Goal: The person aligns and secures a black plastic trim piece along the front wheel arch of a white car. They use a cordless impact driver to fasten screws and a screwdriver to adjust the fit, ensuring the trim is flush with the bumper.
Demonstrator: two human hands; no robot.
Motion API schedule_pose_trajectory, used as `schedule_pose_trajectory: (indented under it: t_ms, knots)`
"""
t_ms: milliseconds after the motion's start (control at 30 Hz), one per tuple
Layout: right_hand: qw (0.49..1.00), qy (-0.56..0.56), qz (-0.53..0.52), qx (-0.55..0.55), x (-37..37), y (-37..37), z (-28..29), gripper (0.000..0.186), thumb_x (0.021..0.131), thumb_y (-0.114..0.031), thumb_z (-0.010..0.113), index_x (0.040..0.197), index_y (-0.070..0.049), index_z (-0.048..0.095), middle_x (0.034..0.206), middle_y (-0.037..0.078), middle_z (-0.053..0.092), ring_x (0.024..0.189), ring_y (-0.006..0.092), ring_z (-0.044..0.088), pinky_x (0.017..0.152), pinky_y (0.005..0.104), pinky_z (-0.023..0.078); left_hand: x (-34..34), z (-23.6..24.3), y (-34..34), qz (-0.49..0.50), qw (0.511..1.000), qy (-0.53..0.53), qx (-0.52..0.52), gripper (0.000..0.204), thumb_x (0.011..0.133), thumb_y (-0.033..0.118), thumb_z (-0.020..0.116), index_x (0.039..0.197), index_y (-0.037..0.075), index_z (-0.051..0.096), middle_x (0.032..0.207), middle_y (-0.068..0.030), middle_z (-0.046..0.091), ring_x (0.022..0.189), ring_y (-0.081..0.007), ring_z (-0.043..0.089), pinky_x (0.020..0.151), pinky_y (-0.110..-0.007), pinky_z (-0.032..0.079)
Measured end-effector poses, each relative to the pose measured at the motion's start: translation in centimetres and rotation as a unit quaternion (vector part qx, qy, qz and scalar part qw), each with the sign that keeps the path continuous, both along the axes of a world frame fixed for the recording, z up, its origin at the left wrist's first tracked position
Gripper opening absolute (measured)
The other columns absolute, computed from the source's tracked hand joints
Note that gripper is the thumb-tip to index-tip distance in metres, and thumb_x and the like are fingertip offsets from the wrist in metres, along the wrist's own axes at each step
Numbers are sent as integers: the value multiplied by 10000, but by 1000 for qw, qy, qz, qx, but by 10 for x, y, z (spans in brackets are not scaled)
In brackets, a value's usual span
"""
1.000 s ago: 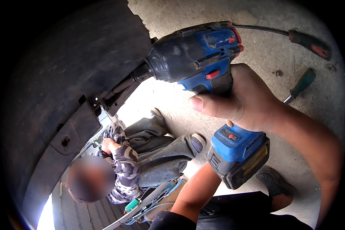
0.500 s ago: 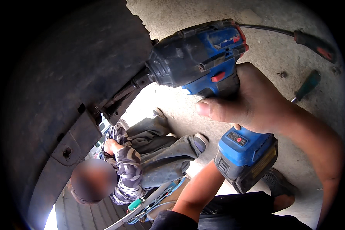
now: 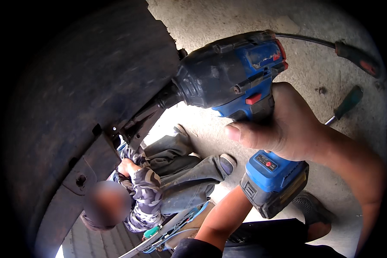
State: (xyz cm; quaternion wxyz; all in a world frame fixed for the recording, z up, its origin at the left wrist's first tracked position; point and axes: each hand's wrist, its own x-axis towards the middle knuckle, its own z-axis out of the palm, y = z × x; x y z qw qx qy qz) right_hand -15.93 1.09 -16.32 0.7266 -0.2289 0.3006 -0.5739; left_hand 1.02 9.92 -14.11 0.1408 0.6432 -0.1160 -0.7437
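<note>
My right hand (image 3: 284, 124) is wrapped round the handle of a blue and black cordless impact wrench (image 3: 241, 64), its thumb lying along the near side. The wrench points left. Its dark socket (image 3: 168, 96) reaches the edge of a large dark curved panel (image 3: 94, 73), beside a narrow metal bracket (image 3: 144, 118); whether it sits on a fastener I cannot tell. Under the handle hangs the blue and black battery (image 3: 273, 176). My left forearm (image 3: 228, 210) rises from the lower edge and passes behind this battery, which hides my left hand.
On the concrete floor lie a pry bar with a black and red handle (image 3: 357, 58), a green-handled screwdriver (image 3: 348, 102) and a small metal piece (image 3: 320, 90). Another person in a camouflage top (image 3: 144, 198) sits at the lower left, beside blue tubing (image 3: 189, 223).
The whole view has shifted a little, so wrench, panel and floor tools appear slightly lower and farther right. My right hand keeps its grip on the wrench.
</note>
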Motion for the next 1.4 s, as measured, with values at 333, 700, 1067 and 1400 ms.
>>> schedule_pose_trajectory:
  t_ms: [333,700,1067,1400]
  knots:
    - [995,27,96,8,-33,-20,6,453,822,-461,777,925,-46,630,646,8,595,553,114,608,505,258,498,-13,-37,-24,3,998,11,-56,155,942,184,596,1012,61,534,871,-76,627,829,-162,614,688,-364,529]
    - [992,2,121,21,-39,-18,9,443,827,-451,756,957,-45,632,650,22,607,546,129,618,509,275,504,-17,-50,-19,-27,997,-1,-79,146,932,176,601,991,57,543,859,-74,632,820,-155,610,681,-360,526]
    - [996,30,82,-11,-27,-16,0,421,811,-422,776,965,-58,630,688,6,602,602,112,590,570,280,491,-5,-48,-1,-72,993,-24,-92,137,921,169,607,970,53,552,847,-72,636,810,-149,606,675,-356,523]
    - [992,78,-43,-88,-1,-30,-22,406,787,-359,803,1001,-49,652,774,29,648,716,135,614,667,286,503,7,-46,0,-84,991,-35,-96,129,912,162,612,951,50,561,836,-70,640,801,-143,602,669,-353,520]
